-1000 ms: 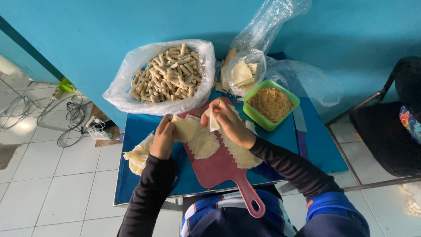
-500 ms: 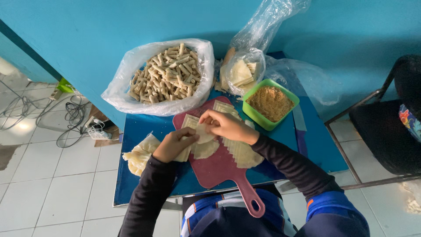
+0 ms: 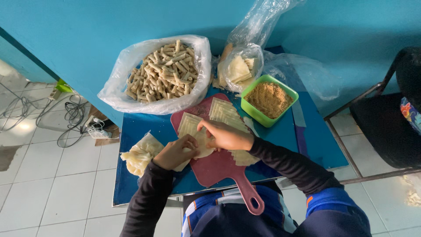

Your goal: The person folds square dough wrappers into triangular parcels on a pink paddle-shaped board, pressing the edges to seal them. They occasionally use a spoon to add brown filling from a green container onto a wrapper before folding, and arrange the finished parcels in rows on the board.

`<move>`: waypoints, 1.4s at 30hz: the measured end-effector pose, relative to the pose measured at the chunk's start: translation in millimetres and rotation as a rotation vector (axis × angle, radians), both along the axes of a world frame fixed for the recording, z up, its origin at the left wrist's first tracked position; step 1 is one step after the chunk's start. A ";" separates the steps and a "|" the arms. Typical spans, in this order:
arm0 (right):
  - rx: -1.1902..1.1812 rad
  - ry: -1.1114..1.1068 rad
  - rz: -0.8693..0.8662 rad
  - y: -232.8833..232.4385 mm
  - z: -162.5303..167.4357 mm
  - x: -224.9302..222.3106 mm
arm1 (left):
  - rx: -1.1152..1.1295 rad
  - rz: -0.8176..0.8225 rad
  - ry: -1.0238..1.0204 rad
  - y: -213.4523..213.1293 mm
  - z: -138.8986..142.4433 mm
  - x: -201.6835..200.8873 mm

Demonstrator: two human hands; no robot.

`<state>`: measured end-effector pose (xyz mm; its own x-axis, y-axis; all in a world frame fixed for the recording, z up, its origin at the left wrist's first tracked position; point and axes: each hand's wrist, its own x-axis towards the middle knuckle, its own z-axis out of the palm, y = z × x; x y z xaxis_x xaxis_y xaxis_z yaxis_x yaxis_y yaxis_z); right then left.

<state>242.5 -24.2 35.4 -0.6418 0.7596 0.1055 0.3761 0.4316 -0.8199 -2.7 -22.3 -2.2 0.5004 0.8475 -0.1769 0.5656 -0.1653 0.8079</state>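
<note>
Both my hands meet on one pale wrapper (image 3: 199, 147) atop the red cutting board (image 3: 217, 164). My left hand (image 3: 175, 151) pinches its near edge; my right hand (image 3: 226, 136) has its fingers (image 3: 205, 127) pressed together on its far side.

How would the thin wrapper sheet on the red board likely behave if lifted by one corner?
Probably floppy: the wrapper looks thin and bends under the left hand and right hand. Likely light, and it may tear easily. It lies flat on the board, so rolling seems unlikely.

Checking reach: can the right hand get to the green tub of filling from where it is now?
Probably yes. The right hand rests on the wrapper on the red board; the green tub sits open just beyond, only flat wrappers between.
</note>
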 end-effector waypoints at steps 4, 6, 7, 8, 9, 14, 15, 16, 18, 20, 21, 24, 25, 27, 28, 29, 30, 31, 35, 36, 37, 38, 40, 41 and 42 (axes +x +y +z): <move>-0.160 0.006 -0.009 -2.2 0.7 0.5 | -0.007 -0.009 0.021 -3.1 5.7 0.7; -0.155 -0.004 -0.007 -2.6 1.9 0.2 | 0.005 -0.016 0.037 -3.4 6.5 0.9; -0.159 -0.008 -0.004 -2.6 2.4 0.2 | 0.010 -0.028 0.033 -3.2 6.3 1.0; -0.163 -0.013 0.000 -2.5 2.7 0.2 | 0.015 -0.039 0.030 -3.2 5.6 1.1; -0.167 -0.018 0.004 -2.4 3.1 -0.1 | 0.020 -0.050 0.026 -3.3 5.1 0.8; -0.143 -0.009 0.018 -1.8 2.0 0.2 | 0.079 -0.087 0.022 -3.1 4.6 0.7; -0.132 -0.006 0.023 -1.5 1.3 0.3 | 0.085 -0.089 0.029 -3.5 5.6 0.6; -0.148 -0.030 0.006 -1.4 0.2 0.6 | 0.063 -0.079 0.038 -4.0 6.6 0.8; -0.181 -0.080 -0.028 -1.6 -1.7 1.4 | 0.020 -0.059 0.054 -5.3 9.2 1.2; 0.098 -0.092 0.003 -0.6 -3.7 1.3 | 0.000 -0.077 0.019 -5.7 11.6 -1.2; 0.238 -0.098 0.019 -0.1 -4.1 1.5 | -0.009 -0.085 0.002 -5.7 12.2 -2.5; 0.232 -0.097 0.014 0.9 -3.9 3.2 | -0.045 0.026 0.031 -2.8 10.4 -5.6; 0.223 -0.110 -0.003 2.2 -2.8 2.4 | 0.005 0.055 -0.076 -0.8 9.6 -6.5; 0.205 -0.135 -0.035 5.7 -0.3 -1.1 | 0.104 0.115 -0.290 3.7 8.1 -8.1; 0.156 -0.081 -0.006 5.5 0.3 -2.5 | 0.124 0.117 -0.390 5.3 7.6 -7.8; 0.107 -0.026 0.023 4.4 0.9 -4.1 | 0.143 0.120 -0.489 7.1 8.4 -6.8; 0.056 0.028 0.051 3.2 1.0 -5.4 | 0.162 0.122 -0.589 8.0 9.6 -5.2; 0.002 0.036 0.043 2.5 1.1 -6.5 | 0.188 0.052 -0.643 7.6 11.6 -3.5; 0.018 0.208 0.038 4.2 0.4 -11.9 | 0.201 -0.087 -0.707 -1.2 25.2 3.4; 0.077 0.282 0.048 4.9 -0.3 -13.2 | 0.179 -0.081 -0.687 -4.6 28.2 5.5; 0.009 0.357 0.086 5.8 -0.4 -14.0 | 0.192 -0.096 -0.694 -7.7 31.2 7.1; -0.058 0.432 0.124 7.5 0.0 -14.5 | 0.206 -0.112 -0.700 -9.9 33.5 8.5; -0.068 0.434 0.118 7.6 0.4 -13.5 | 0.228 -0.101 -0.671 -11.4 35.4 9.9; -0.011 0.362 0.075 6.3 1.3 -11.8 | 0.237 -0.075 -0.636 -11.5 34.7 9.8; 0.047 0.288 0.034 5.5 2.5 -10.2 | 0.247 -0.048 -0.602 -10.4 33.0 9.3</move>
<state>232.3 -18.6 37.9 -0.6052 0.7282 0.3216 0.1150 0.4797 -0.8699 6.6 -32.7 30.9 0.4891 0.8018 0.3434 0.0134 -0.4006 0.9161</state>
